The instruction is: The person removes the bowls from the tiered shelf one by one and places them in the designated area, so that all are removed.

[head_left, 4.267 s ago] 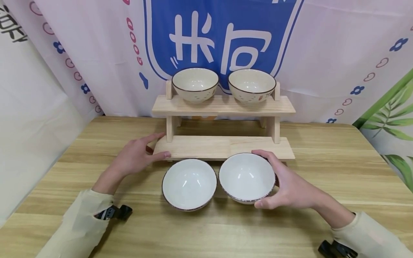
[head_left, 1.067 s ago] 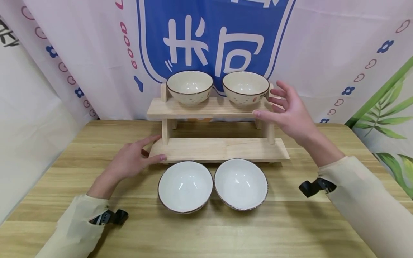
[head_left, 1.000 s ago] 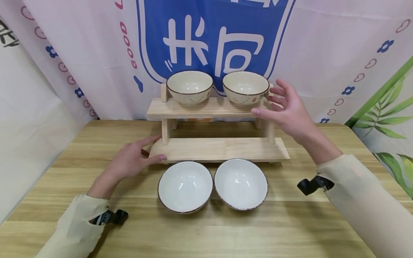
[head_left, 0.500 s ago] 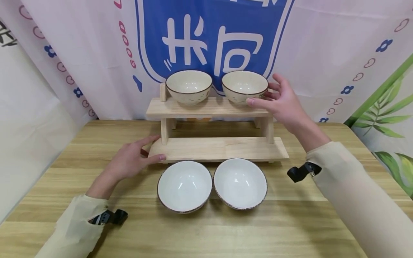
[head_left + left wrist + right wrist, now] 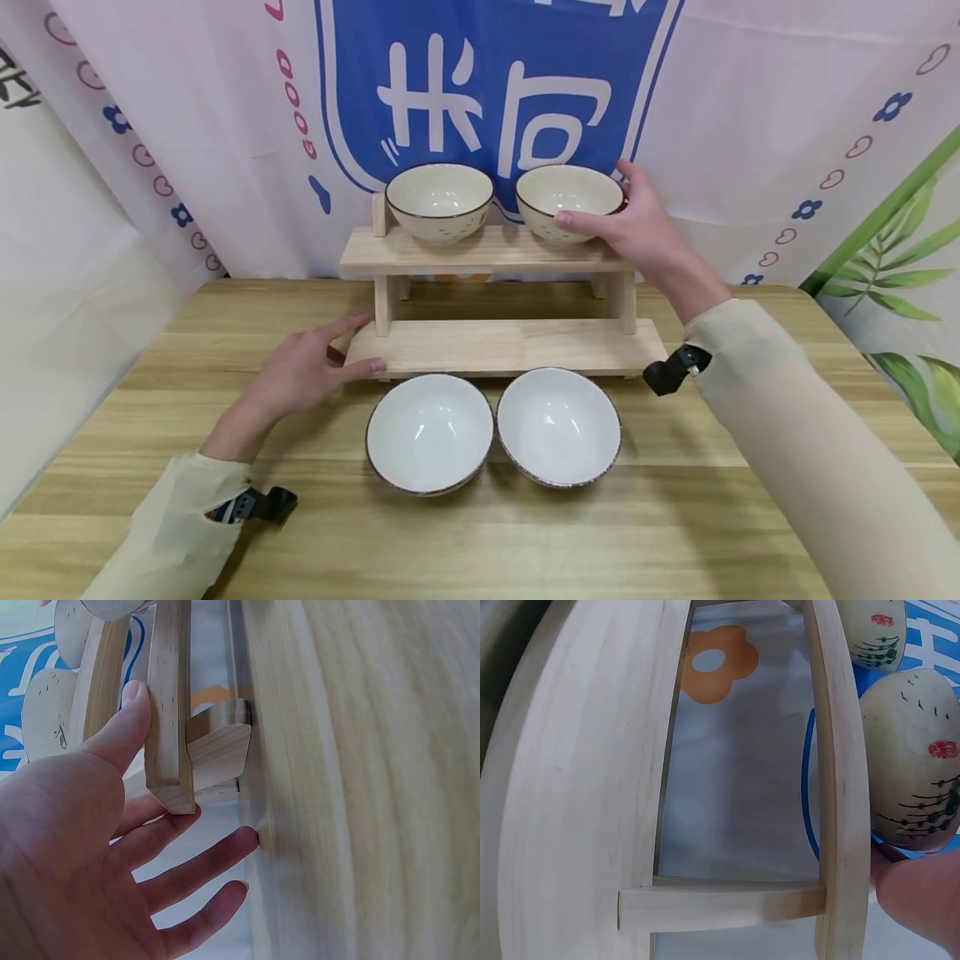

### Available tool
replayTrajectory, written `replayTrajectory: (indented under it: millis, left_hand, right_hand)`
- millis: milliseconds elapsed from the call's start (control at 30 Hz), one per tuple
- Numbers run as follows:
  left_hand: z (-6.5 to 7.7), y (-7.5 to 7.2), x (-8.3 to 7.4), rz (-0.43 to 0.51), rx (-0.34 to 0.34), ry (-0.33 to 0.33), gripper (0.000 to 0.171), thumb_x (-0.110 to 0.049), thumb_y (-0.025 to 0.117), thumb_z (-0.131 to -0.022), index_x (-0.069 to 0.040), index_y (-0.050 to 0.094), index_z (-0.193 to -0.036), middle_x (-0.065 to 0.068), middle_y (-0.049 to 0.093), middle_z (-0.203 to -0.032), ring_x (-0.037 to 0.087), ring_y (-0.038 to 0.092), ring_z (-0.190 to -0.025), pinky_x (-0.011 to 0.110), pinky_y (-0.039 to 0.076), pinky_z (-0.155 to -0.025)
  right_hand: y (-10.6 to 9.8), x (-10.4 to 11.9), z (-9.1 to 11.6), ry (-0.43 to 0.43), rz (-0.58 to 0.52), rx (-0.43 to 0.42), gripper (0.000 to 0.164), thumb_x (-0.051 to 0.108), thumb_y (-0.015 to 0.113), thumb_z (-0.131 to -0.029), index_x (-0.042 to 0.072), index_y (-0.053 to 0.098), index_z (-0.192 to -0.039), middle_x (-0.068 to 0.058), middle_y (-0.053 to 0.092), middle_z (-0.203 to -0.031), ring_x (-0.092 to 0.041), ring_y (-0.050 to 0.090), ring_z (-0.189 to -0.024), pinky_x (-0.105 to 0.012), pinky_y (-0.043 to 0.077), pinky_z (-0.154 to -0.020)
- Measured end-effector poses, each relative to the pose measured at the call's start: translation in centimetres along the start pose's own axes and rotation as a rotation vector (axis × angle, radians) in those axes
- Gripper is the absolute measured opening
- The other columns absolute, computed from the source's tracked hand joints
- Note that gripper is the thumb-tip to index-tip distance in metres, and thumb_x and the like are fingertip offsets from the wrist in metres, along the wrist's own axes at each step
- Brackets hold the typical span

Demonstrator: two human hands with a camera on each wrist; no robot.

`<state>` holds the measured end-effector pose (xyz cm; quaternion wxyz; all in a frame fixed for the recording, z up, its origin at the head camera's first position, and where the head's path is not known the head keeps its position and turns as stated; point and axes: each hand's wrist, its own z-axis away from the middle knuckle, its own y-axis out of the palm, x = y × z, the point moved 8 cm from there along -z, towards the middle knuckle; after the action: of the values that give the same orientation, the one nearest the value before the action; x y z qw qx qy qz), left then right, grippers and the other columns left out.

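Note:
On the upper board of a two-tier wooden rack (image 5: 517, 346) stand two cream bowls with brown rims and small painted marks, a left cream bowl (image 5: 438, 223) and a right cream bowl (image 5: 543, 221). My right hand (image 5: 637, 221) grips the right one, thumb across its front and fingers at its far right side, mostly hidden. With thumb on top and fingertips at the end and underside, my left hand (image 5: 303, 371) holds the left end of the lower board (image 5: 169, 727). Two white bowls with dark speckled rims, a left one (image 5: 430, 433) and a right one (image 5: 558, 427), sit before the rack.
Underneath everything lies a wood-grain table (image 5: 480, 542). A printed cloth (image 5: 262, 100) with a blue sign hangs close behind the rack. Each sleeve carries a small black wrist camera, such as the right one (image 5: 675, 368).
My right hand has let go of the right white bowl, risen to the upper board, then moved left and closed around the right cream bowl. My left hand stays at the rack.

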<state>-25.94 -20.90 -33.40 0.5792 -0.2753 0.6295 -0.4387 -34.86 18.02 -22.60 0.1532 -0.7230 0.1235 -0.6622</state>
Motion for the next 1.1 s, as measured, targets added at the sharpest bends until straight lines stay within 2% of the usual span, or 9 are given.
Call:
replayTrajectory:
  millis: [233,567,1100]
  left_hand:
    - [0.02,0.02,0.1,-0.001,-0.004,0.003,0.091,-0.065,0.07,-0.095,-0.015,0.04,-0.165,0.031,0.07,-0.132,0.035,0.075,-0.106,0.037,0.057,-0.073]
    - [-0.03,0.0,0.18,0.004,-0.007,0.004,0.092,-0.066,0.069,-0.095,-0.015,0.039,-0.165,0.031,0.069,-0.133,0.034,0.075,-0.107,0.037,0.058,-0.073]
    - [-0.07,-0.02,0.13,-0.005,-0.017,0.012,0.09,-0.063,0.071,-0.096,-0.012,0.041,-0.164,0.033,0.069,-0.131,0.037,0.075,-0.107,0.041,0.061,-0.075]
  right_hand:
    - [0.34,-0.16,-0.62,0.009,0.025,-0.009,0.13,0.042,0.093,-0.081,0.024,0.002,-0.172,-0.004,0.01,-0.18,-0.026,0.024,-0.161,-0.044,0.019,-0.134]
    - [0.58,-0.39,-0.74,0.021,0.018,-0.023,0.132,0.037,0.096,-0.078,0.021,0.004,-0.172,-0.009,0.021,-0.175,-0.027,0.034,-0.154,-0.043,0.026,-0.131]
    - [0.73,-0.44,-0.95,0.016,0.023,-0.036,0.131,0.036,0.097,-0.076,0.019,0.008,-0.171,-0.012,0.027,-0.172,-0.029,0.038,-0.152,-0.045,0.031,-0.129]
